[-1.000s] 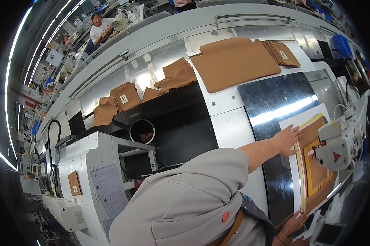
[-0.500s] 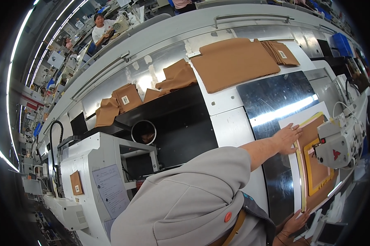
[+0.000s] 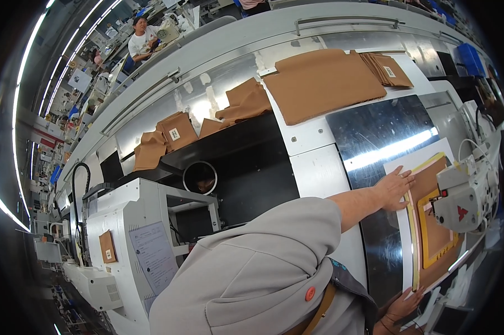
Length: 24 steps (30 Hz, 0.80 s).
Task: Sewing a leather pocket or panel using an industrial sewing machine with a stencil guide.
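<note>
I have the left hand (image 3: 395, 190) spread flat at the yellow edging (image 3: 414, 245) of the brown panel (image 3: 429, 177), beside the sewing head (image 3: 461, 204); the right hand (image 3: 406, 305) is at its near end, grip unclear from here. A shiny plate (image 3: 372, 128) lies alongside, brown fabric (image 3: 324, 84) beyond, strip lights (image 3: 18, 95) farther off.

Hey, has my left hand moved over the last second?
No, not visibly: your left hand keeps the same position against the shiny metal plate; only the whole view has shifted slightly.
</note>
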{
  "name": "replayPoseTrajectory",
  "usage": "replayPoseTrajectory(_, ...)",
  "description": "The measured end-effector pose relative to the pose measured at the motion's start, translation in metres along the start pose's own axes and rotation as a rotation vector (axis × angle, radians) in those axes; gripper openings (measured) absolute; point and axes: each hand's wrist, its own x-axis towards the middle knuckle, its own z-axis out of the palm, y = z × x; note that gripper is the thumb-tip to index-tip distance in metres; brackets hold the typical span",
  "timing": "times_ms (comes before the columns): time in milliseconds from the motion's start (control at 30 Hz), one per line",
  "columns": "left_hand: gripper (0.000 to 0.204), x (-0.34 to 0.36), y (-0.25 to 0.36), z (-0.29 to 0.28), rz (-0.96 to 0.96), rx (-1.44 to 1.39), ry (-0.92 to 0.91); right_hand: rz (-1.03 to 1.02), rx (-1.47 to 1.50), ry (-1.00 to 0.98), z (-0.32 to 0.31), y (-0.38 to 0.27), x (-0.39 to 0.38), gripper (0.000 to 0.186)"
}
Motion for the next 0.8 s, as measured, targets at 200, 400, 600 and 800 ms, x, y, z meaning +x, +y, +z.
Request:
replayPoseTrajectory(200, 0.08, -0.004, -0.002, 0.001, -0.004, -0.031, 0.077, 0.055, 0.001, -0.046, -0.01, -0.013, 0.001, 0.058)
replayPoseTrajectory(400, 0.08, 0.0, -0.002, -0.002, 0.028, -0.052, 0.002, 0.068, -0.03, -0.059, -0.006, -0.009, 0.002, 0.058)
replayPoseTrajectory(600, 0.081, -0.002, -0.008, 0.006, -0.008, -0.005, 0.071, 0.046, -0.028, -0.053, -0.004, -0.011, 0.004, 0.058)
replayPoseTrajectory(800, 0.077, -0.004, -0.001, 0.008, 0.149, -0.033, 0.137, 0.099, 0.051, -0.077, -0.024, -0.017, -0.005, 0.06)
